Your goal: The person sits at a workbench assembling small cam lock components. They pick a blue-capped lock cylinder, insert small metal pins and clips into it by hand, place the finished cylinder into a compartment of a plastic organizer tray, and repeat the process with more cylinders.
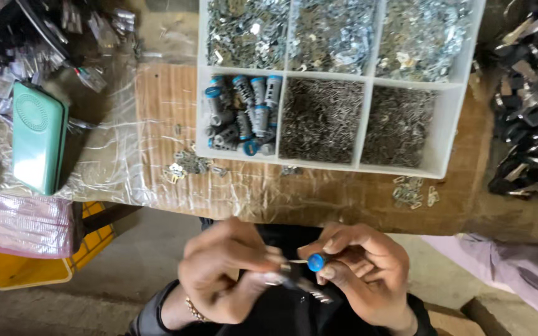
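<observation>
We held our work low in front of us, below the table edge (319,208). Our right hand (362,277) was curled shut around a small metal cylinder with a blue cap (316,262), pinched at the fingertips. Our left hand (222,274) was closed too, gripping a thin metal piece (284,269) against it (blurred, hard to make out). Above sat a white divided tray (449,124), more blue-capped cylinders (244,115) in its lower-left compartment.

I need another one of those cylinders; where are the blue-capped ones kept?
The blue-capped cylinders lie in the white divided tray's lower-left compartment, beside the compartment of small dark springs.
</observation>
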